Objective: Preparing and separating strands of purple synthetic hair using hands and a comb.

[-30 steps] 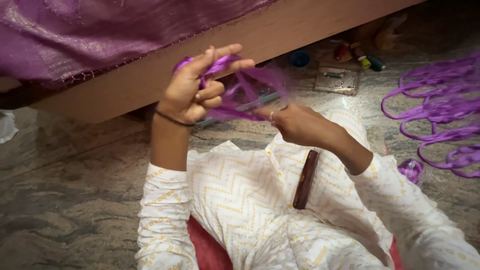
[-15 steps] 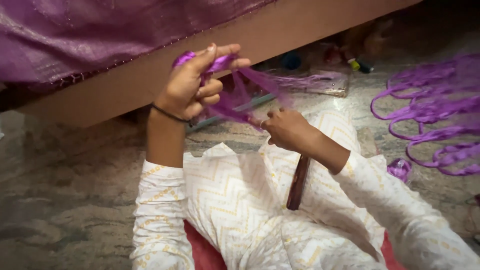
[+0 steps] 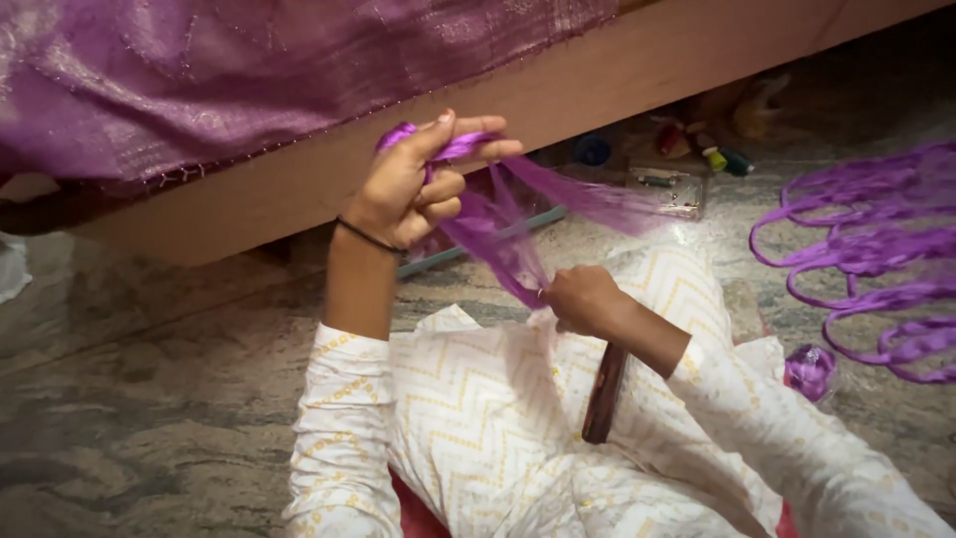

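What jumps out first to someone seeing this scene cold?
The purple ribbon stretched between two raised hands: the left hand has it wound round the fingers, and the right hand pinches it lower down, over a lap in white zigzag-patterned cloth. Loops of purple cord sprawl on the stone floor at right, and a purple fabric drapes across the top left.
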